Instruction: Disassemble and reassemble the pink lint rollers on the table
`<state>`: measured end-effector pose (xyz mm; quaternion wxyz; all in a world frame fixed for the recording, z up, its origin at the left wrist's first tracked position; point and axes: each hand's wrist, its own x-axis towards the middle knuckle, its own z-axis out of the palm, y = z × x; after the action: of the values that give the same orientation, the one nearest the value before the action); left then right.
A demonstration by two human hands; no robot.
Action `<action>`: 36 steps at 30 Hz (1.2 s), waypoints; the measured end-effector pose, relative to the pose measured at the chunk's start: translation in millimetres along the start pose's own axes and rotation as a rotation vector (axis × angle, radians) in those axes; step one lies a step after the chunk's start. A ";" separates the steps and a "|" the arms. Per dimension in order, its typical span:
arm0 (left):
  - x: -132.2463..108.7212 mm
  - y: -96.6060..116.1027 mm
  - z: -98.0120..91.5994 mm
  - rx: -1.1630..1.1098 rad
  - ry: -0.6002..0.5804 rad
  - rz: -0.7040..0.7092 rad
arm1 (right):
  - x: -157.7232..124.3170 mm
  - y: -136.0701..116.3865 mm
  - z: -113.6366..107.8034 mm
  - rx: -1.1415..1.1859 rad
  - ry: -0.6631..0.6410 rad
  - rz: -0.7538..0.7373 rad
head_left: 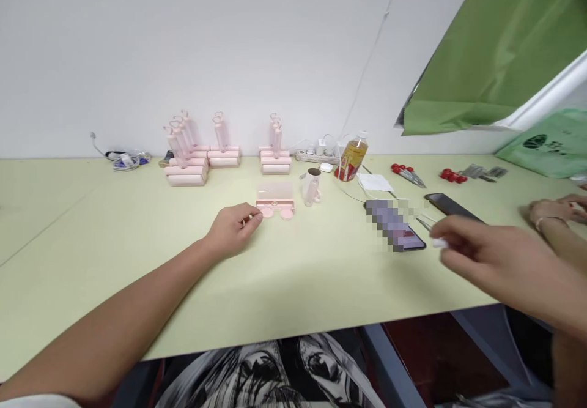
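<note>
My left hand [233, 227] rests on the pale green table [137, 261] with its fingers curled, the fingertips close to two small pink discs [276, 213] in front of a flat pink case [275, 194]. Whether it pinches anything is hidden. A pink roller handle [312, 186] stands just right of the case. My right hand [486, 252] hovers at the right, blurred, fingers closed on a small white plug [439, 243] with a white cable [424, 217], beside a phone [395, 224] lying screen-up.
Several finished pink rollers [186, 151] stand on stacked pink cases along the back wall. A drink bottle [351, 158], power strip [316, 156], second phone [452, 206] and red-handled tools [408, 174] lie behind. Another person's hands [557, 209] rest at the right edge.
</note>
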<state>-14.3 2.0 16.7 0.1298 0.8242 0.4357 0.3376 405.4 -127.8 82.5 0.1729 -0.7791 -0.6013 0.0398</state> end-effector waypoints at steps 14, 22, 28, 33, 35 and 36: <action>0.4 -2.7 -2.1 0.018 0.032 -0.027 | 1.9 -23.8 42.0 -0.120 -0.054 -0.023; 1.8 -12.1 1.3 0.011 -0.114 -0.086 | 1.6 -170.0 99.2 -0.037 -0.421 -0.734; 0.1 -14.1 8.2 0.132 -0.313 -0.068 | 39.7 -208.5 128.8 -0.117 -0.221 -0.690; 5.2 -7.7 19.0 0.283 -0.341 -0.086 | 44.7 -196.5 147.1 -0.016 -0.192 -0.664; 6.7 -6.2 21.8 0.320 -0.355 -0.082 | 45.1 -190.6 151.2 0.011 -0.196 -0.663; 6.9 -6.1 22.4 0.322 -0.359 -0.074 | 45.4 -188.8 152.3 0.019 -0.198 -0.665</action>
<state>-0.4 13.0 0.1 0.0844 0.8645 0.4839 0.1067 202.4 -9.9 6.4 0.1247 -0.5313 -0.8356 0.0622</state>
